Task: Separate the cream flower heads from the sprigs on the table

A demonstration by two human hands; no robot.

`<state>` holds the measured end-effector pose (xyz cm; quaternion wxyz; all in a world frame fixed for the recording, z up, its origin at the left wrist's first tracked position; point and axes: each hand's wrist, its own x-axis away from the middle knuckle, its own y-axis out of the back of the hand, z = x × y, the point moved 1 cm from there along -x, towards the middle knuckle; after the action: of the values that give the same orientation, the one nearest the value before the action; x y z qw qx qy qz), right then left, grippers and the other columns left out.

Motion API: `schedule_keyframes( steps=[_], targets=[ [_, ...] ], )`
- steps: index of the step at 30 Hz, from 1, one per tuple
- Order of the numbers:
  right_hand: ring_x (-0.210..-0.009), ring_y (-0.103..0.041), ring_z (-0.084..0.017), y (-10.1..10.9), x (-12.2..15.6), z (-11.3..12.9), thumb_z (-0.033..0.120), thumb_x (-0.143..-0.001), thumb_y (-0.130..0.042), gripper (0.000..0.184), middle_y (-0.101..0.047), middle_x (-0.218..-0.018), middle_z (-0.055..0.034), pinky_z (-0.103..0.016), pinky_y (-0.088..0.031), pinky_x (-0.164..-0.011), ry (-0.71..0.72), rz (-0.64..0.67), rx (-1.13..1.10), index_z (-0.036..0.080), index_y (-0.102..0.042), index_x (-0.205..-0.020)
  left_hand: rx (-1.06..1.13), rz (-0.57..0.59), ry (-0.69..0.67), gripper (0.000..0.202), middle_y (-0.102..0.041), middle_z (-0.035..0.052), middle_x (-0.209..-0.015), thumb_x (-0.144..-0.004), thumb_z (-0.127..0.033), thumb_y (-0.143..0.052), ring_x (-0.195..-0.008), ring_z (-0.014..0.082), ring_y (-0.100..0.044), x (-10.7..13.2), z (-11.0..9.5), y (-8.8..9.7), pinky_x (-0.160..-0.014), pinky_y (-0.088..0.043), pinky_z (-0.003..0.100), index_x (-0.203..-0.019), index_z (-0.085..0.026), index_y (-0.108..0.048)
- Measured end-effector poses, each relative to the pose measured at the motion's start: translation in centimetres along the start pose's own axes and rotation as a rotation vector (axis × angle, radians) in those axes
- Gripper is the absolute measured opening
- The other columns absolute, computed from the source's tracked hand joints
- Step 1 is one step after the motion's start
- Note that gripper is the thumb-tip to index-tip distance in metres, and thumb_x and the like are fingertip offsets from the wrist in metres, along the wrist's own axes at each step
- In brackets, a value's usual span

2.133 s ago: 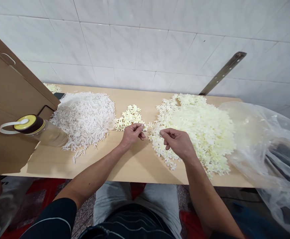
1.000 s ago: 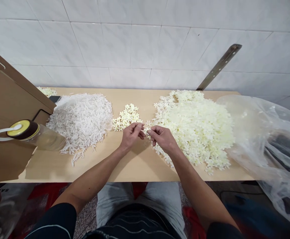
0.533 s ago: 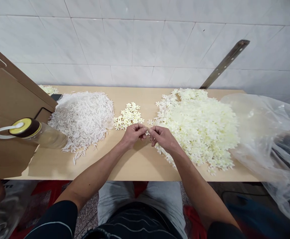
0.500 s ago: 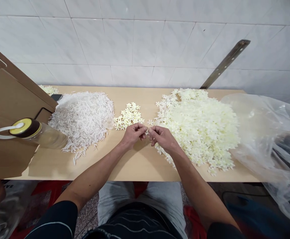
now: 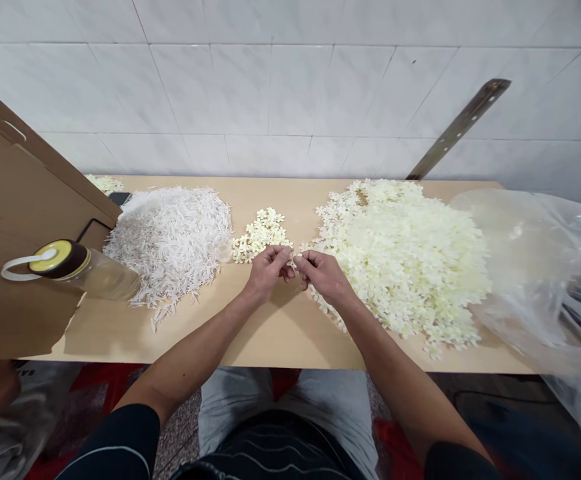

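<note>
My left hand (image 5: 270, 270) and my right hand (image 5: 323, 272) meet over the middle of the table, fingertips almost touching. Both are closed in a pinch. A tiny pale artificial flower (image 5: 294, 264) shows at the tips of my right fingers; what my left fingers pinch is too small and hidden to make out. Just beyond my left hand lies a small heap of cream artificial flowers (image 5: 262, 232). The big pile of loose artificial flowers (image 5: 405, 253) spreads beside my right hand. Left of the small heap is a mound of thin white sticks (image 5: 173, 240).
A clear bottle with a yellow-and-brown lid (image 5: 103, 275) leans by the cardboard box (image 5: 15, 253) at left. Clear plastic sheeting (image 5: 530, 247) covers the table's right end. A metal strip (image 5: 460, 130) leans on the tiled wall (image 5: 290, 87).
The view has shifted slightly, moving the scene a little to the right. My hands stay pinched together over the same spot, with the small flower less visible between them.
</note>
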<state>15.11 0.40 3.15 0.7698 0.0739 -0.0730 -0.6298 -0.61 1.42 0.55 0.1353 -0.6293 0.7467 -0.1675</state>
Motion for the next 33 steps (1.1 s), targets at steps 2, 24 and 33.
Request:
schedule_keyframes(
  steps=[2,24,33],
  targets=[
    [-0.047,-0.060,-0.014,0.5,-0.2,0.4,0.062,-0.088,-0.070,0.046,-0.061,-0.057,0.0020,-0.026,-0.043,-0.048,0.012,0.058,0.105,0.020,-0.061,-0.074,0.052,0.054,0.058,0.044,-0.066,0.0021,-0.067,-0.082,-0.055,-0.079,-0.054,0.0118,-0.061,-0.1,0.0,0.1,-0.050,-0.045,0.023,-0.097,-0.014,-0.069],
    [-0.050,-0.057,-0.013,1.6,-0.8,0.1,0.060,-0.074,-0.084,0.047,-0.061,-0.063,0.0010,-0.027,-0.052,-0.047,-0.062,0.030,-0.083,0.017,-0.068,-0.082,0.140,0.092,0.147,0.045,-0.064,-0.0008,-0.072,-0.075,-0.052,-0.085,-0.056,0.0102,-0.061,-0.4,-0.1,0.4,-0.052,-0.043,0.022,-0.094,-0.017,-0.064],
    [-0.052,-0.057,-0.013,2.3,0.3,0.6,0.058,-0.076,-0.083,0.044,-0.061,-0.063,0.0003,-0.027,-0.053,-0.048,-0.069,-0.014,-0.071,0.017,-0.069,-0.080,-0.035,0.083,0.049,0.042,-0.066,0.0001,-0.069,-0.075,-0.045,-0.086,-0.055,0.0120,-0.062,0.0,0.0,0.2,-0.053,-0.048,0.024,-0.096,-0.016,-0.065]
  ],
)
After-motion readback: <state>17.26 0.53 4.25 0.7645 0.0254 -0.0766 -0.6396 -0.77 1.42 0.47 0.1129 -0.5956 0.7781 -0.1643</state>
